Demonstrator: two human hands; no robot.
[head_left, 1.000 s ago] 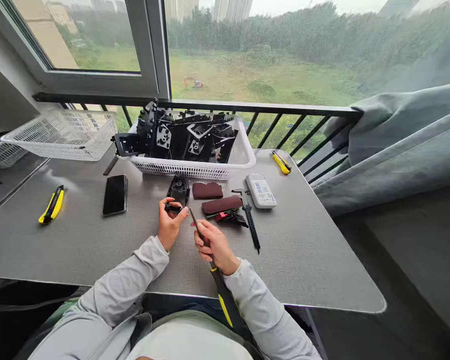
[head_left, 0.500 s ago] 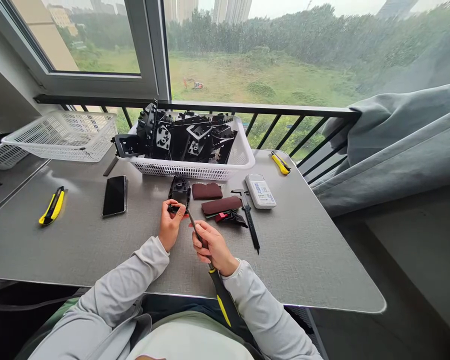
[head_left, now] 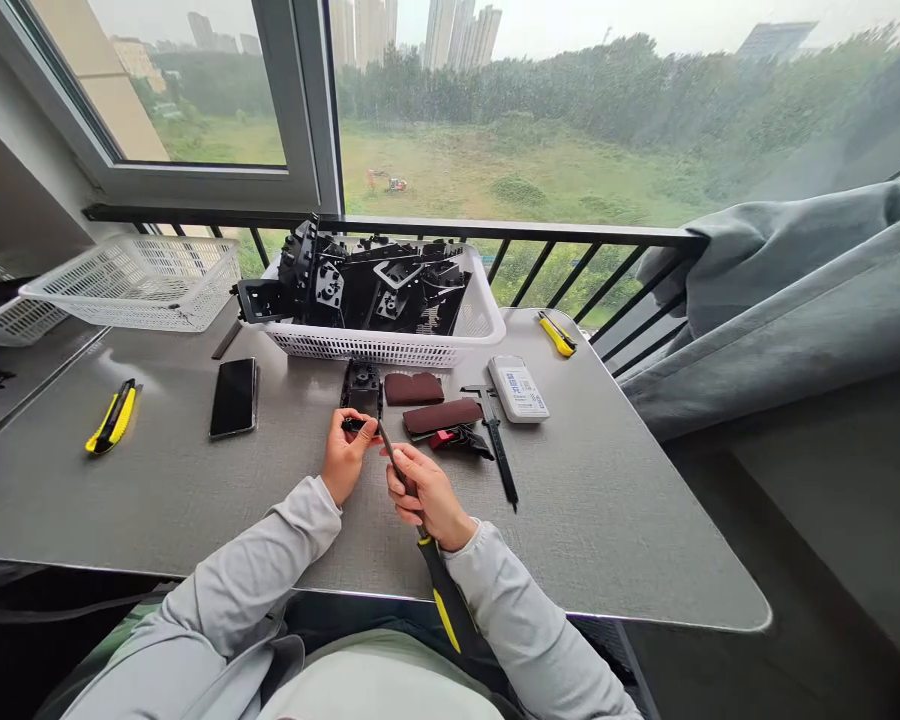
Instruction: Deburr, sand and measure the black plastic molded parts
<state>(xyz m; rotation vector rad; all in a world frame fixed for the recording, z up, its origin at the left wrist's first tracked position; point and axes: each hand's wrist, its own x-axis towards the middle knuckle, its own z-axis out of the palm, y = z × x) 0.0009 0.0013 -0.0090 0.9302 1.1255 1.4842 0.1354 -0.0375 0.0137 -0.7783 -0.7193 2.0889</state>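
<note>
In front of the basket (head_left: 390, 350), left hand (head_left: 343, 460) pinching part (head_left: 354, 425); right hand (head_left: 429, 497), fingers closed around file (head_left: 442, 590); 2 brown pads (head_left: 442, 416) nearby.

Long file (head_left: 446, 598) slanted, small black part (head_left: 354, 425)

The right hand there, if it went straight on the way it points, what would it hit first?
Most likely the left hand, with the small black part in its fingers. The tool in the right hand reaches that way, its tip close by; whether it touches is unclear from this view.
</note>
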